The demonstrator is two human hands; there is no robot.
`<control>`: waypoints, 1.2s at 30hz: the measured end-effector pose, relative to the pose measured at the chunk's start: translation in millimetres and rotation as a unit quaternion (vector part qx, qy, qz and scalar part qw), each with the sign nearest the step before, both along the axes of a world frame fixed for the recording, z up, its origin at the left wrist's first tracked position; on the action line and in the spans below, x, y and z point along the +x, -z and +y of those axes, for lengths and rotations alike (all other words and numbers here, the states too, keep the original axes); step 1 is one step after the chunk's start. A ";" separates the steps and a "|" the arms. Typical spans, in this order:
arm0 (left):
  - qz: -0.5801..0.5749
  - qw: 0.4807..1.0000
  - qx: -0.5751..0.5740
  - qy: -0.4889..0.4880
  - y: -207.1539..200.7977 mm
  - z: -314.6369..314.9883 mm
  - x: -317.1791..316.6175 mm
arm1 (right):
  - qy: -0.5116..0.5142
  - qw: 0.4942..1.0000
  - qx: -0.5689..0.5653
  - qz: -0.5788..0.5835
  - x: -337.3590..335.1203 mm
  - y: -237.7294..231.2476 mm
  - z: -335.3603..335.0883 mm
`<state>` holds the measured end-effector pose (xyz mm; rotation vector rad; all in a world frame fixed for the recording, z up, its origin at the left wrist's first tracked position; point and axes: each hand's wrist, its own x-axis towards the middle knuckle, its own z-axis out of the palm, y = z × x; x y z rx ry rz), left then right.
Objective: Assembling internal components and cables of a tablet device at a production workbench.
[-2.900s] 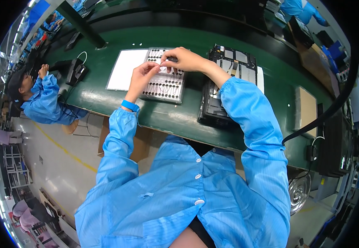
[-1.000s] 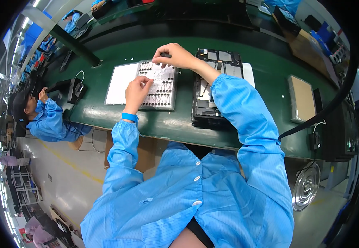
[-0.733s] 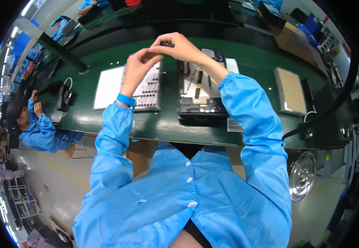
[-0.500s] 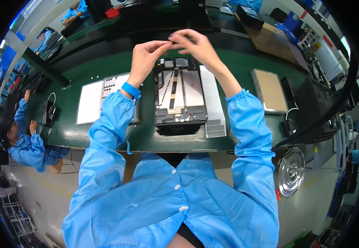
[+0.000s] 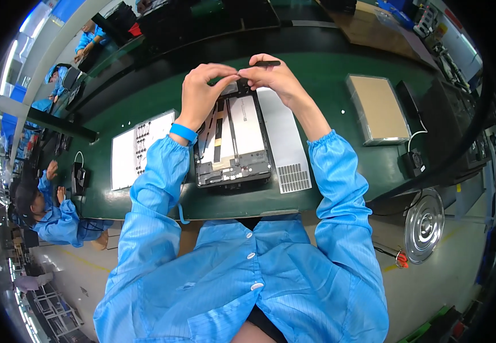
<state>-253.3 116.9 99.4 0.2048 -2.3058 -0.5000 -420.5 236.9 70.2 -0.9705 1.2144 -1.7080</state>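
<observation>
Both hands meet above the far end of an opened tablet-like device [image 5: 245, 123], which has a pale inner panel and dark strips. My left hand [image 5: 201, 91], with a blue wrist strap [image 5: 183, 133], pinches thumb and forefinger together; whatever is at its fingertips is too small to make out. My right hand [image 5: 282, 83] is closed, its fingertips touching the left ones. A slim black stick-like tool [image 5: 268, 63] lies across its fingers. Under the device's right side is a white sheet [image 5: 285, 126] with a grid of small grey labels [image 5: 294, 178].
Left of the device lies a white tray [image 5: 123, 163] with rows of small black parts [image 5: 143, 140]. A brown-topped clear box [image 5: 376, 108] and black adapter [image 5: 413, 163] stand right. A co-worker [image 5: 59, 211] sits at left; a round metal stool [image 5: 425, 226] is below right.
My right hand has come down and its fingers have closed against my left fingertips. The black tool now shows in it. The whole view has shifted, and the device appears more tilted.
</observation>
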 end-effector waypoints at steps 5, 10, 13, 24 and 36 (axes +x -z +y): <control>-0.019 0.996 -0.073 -0.046 1.4 8.0 6.3 | 0.041 0.995 -0.022 0.090 5.1 5.4 -3.6; -0.081 0.996 0.021 -0.037 5.6 14.8 14.1 | 0.124 0.924 0.074 0.355 -7.0 22.5 -6.6; -0.104 0.994 0.033 -0.017 7.5 19.7 8.5 | 0.022 0.965 0.046 0.257 -21.7 38.5 -11.4; -0.119 0.986 -0.107 -0.052 12.6 30.1 -0.6 | -0.044 0.979 0.090 0.179 -25.2 33.9 -11.0; -0.116 0.992 -0.016 -0.049 11.2 26.3 12.5 | -0.076 0.964 0.076 0.243 -17.2 37.5 -16.9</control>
